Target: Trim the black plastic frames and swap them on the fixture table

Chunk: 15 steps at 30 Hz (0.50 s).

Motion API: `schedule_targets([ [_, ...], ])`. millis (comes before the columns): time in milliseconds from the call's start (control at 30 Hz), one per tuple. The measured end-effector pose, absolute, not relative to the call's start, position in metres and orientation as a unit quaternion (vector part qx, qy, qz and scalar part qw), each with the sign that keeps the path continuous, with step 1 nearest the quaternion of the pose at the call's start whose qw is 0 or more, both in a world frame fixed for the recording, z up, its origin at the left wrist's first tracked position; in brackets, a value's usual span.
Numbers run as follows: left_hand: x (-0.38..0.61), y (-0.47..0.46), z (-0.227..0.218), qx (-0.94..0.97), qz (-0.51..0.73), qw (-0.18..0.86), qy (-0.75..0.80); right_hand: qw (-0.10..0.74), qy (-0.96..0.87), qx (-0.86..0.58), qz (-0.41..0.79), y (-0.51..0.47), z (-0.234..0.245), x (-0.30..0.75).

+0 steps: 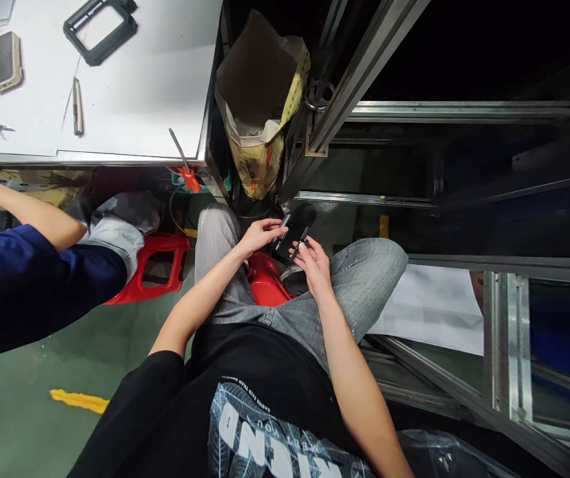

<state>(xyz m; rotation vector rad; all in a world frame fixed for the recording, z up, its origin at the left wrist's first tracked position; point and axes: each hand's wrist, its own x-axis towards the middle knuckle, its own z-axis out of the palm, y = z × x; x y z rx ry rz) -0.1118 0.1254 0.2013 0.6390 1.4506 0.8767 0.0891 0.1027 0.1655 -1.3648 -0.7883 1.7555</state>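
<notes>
Between my knees, above a red stool (266,280), both hands hold small dark pieces. My left hand (261,235) pinches a thin dark strip (283,231) with its fingertips. In my right hand (313,260) is a narrow black piece (300,243), gripped between thumb and fingers. The two pieces are close together but apart. Both are too small to tell their exact kind.
At the upper left, a white-topped table (160,86) bears a black frame (100,30), a utility knife (77,106) and a beige device (4,61). A red-handled screwdriver (188,178) hangs at its edge. An open sack (259,133), metal framing (364,73) and a co-worker's arm (40,206) are nearby.
</notes>
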Motion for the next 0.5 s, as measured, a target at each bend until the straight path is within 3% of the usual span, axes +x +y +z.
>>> schedule_targets([
  [500,-0.1120,0.1250,0.1995,0.269,0.377,0.624,0.630,0.385,-0.306,-0.537,0.685,0.1029,0.1645,0.0885],
])
